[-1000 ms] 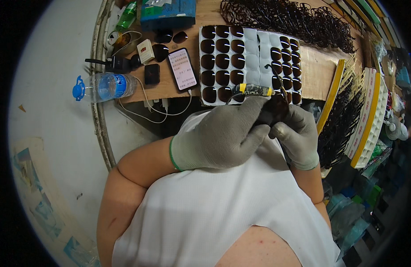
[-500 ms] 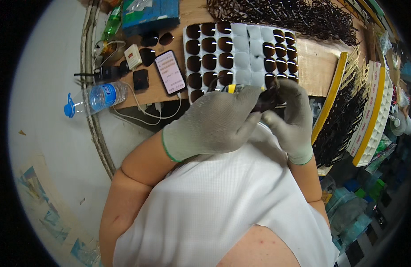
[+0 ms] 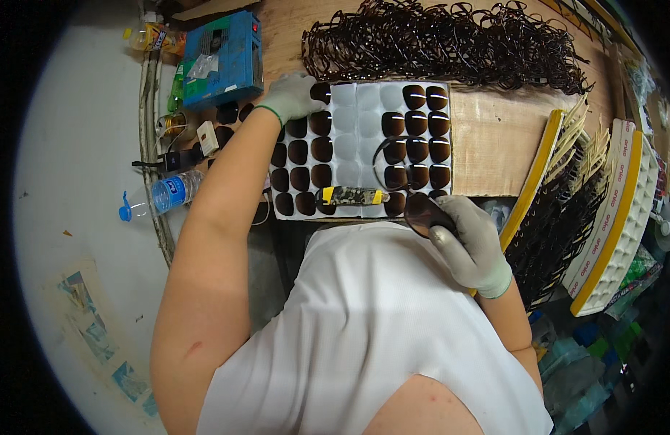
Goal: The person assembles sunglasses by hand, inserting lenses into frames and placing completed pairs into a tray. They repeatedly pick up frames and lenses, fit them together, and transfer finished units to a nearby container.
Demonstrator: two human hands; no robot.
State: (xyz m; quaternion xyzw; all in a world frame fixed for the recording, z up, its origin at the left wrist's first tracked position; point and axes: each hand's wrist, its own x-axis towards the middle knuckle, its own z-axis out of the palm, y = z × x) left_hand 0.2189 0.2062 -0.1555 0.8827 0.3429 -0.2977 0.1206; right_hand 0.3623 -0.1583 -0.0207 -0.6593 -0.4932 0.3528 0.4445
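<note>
A pair of sunglasses is in my right hand (image 3: 471, 243), at the near right corner of a white tray (image 3: 368, 148). One dark lens (image 3: 424, 214) fills the rim nearest my fingers; the other rim (image 3: 375, 165) is bare and stands over the tray. My left hand (image 3: 291, 96) reaches to the tray's far left corner, beside a brown lens (image 3: 320, 93). Its fingertips are partly hidden, so their grip is unclear. Rows of brown gradient lenses (image 3: 417, 150) lie on both sides of the tray. A patterned bar with yellow ends (image 3: 354, 196) lies across the near rows.
Tangled dark spectacle frames (image 3: 443, 42) are heaped behind the tray. On the right stand yellow-edged racks (image 3: 603, 225) with dark temple pieces (image 3: 559, 210). To the left are a blue box (image 3: 222, 61), a water bottle (image 3: 174, 191) and a small white box (image 3: 207, 138).
My left hand has left the sunglasses and stretched to the tray's far left corner. My right hand now holds them alone, lower and nearer the tray's right corner. The view has shifted.
</note>
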